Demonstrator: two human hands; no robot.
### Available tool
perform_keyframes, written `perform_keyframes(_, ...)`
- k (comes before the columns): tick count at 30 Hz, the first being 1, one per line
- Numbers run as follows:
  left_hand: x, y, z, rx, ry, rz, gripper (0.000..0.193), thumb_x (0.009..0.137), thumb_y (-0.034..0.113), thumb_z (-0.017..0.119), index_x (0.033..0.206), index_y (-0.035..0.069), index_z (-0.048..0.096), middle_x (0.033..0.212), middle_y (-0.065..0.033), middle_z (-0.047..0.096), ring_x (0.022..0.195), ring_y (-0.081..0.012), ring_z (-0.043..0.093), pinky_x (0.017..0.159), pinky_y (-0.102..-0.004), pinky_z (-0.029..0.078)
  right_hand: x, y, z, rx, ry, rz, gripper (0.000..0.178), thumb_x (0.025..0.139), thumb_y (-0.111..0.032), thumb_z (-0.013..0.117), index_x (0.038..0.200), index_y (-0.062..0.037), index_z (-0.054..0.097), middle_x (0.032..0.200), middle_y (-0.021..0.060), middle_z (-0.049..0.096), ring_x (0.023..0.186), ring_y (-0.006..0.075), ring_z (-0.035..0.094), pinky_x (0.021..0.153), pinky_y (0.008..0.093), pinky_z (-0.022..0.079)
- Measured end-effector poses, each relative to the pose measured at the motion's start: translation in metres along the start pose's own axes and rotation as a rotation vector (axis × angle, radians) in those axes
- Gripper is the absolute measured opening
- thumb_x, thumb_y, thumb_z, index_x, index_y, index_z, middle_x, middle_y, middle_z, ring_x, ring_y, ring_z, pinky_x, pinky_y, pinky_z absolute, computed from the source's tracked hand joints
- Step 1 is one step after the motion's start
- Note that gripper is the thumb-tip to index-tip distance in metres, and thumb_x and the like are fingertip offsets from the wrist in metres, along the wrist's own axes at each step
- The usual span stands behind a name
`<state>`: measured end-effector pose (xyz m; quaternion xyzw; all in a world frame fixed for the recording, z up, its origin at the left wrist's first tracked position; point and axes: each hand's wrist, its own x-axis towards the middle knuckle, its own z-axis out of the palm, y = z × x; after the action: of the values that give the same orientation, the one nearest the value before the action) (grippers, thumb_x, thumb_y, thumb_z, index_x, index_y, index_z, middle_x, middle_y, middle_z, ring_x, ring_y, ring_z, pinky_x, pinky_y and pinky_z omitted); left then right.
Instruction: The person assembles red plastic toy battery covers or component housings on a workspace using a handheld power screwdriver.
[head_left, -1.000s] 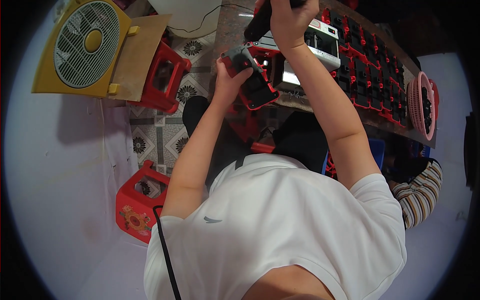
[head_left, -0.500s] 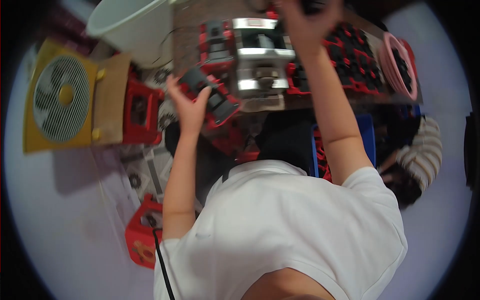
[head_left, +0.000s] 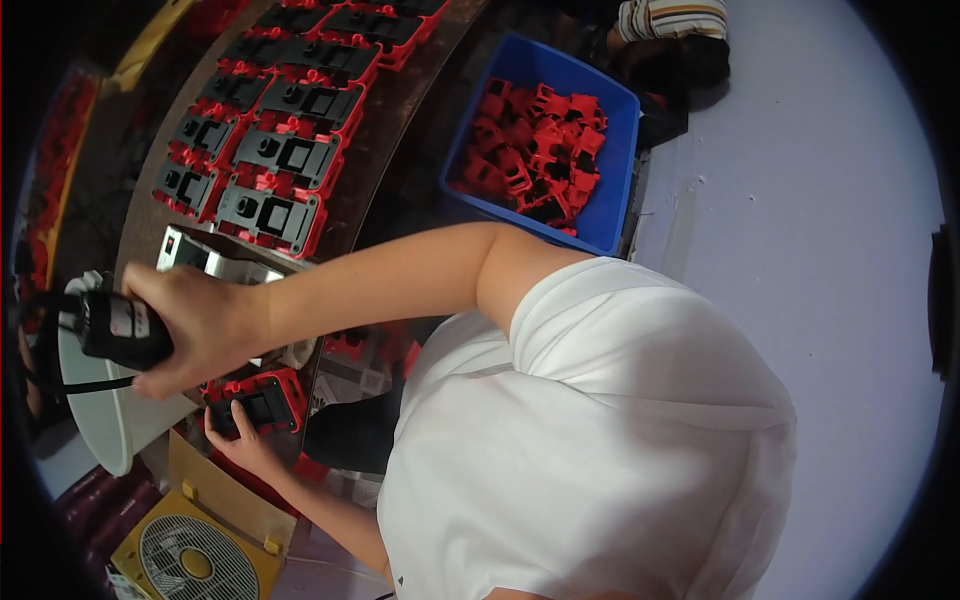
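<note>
My right hand point(head_left: 205, 315) is closed around a black corded hand tool point(head_left: 125, 330) with a pale label, held up over the table. Its working end is not clear to see. Below it, the fingers of my left hand point(head_left: 245, 448) rest along a red and black plastic housing point(head_left: 268, 400) at the table's edge, with the thumb on its black face. A silver metal fixture point(head_left: 205, 258) sits beside that housing, partly hidden by my right hand and forearm.
Several red and black housings point(head_left: 285, 155) stand in rows on the brown table point(head_left: 385, 130). A blue bin point(head_left: 625, 150) holds loose red parts. A white tub point(head_left: 105, 430) and a yellow fan point(head_left: 195, 560) are at lower left. Another person's striped sleeve point(head_left: 670, 18) shows at the top.
My view has swung round, so the table now runs up the left side. The left hand's housing, tilted before, now lies flatter. My raised right hand's tool shows more fully.
</note>
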<state>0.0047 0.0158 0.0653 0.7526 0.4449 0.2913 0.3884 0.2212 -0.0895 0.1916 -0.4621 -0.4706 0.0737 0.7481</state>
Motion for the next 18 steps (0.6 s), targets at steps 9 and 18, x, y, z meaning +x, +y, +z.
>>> perform_keyframes(9, 0.0, -0.001, 0.003, -0.38, 0.185, -0.109, 0.069, 0.08, 0.018, 0.076, 0.134, 0.002, 0.036, 0.123, -0.0179, 0.049, 0.101, -0.0258, 0.056, 0.083, -0.0365, 0.054, -0.002, 0.004, -0.013, 0.146, -0.135, 0.341, 0.061, 0.063, -0.036, 0.082, 0.1, 0.0031, 0.053, 0.082, 0.0131, 0.063, 0.077, 0.0231, 0.063, 0.07, 0.0325, 0.051)
perform_keyframes(18, 0.008, -0.03, 0.008, -0.292, 0.192, -0.009, 0.068, 0.072, 0.02, 0.083, 0.124, 0.001, 0.043, 0.115, -0.0112, 0.05, 0.105, -0.0199, 0.051, 0.094, -0.0309, 0.041, 0.026, 0.001, -0.034, 0.174, 0.048, -0.105, 0.017, 0.087, -0.01, 0.068, 0.093, -0.0032, 0.053, 0.066, 0.0009, 0.056, 0.053, 0.0068, 0.053, 0.048, 0.0225, 0.043)
